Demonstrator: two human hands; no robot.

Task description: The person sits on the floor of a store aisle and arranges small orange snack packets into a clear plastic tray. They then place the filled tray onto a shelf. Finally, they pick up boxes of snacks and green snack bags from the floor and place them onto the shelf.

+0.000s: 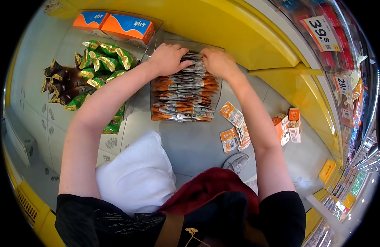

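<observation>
A clear plastic bin (221,95) on the floor before me holds a tight row of orange-and-white snack packets (185,95). At the row's far end, my left hand (168,60) lies over the left side, its thumb spread across the packets and its fingertips near the far end. Opposite it, my right hand (219,63) has its fingers curled against the right edge of the same packets. The undersides of both hands are hidden, so whether either one grips a packet is unclear.
Green-and-gold snack bags (106,61) and dark brown bags (62,81) lie left of the bin. Orange-and-blue boxes (128,27) stand behind them. Loose packets (231,114) and small opened cartons (281,128) sit to the right. A yellow shelf base (239,34) curves behind the bin.
</observation>
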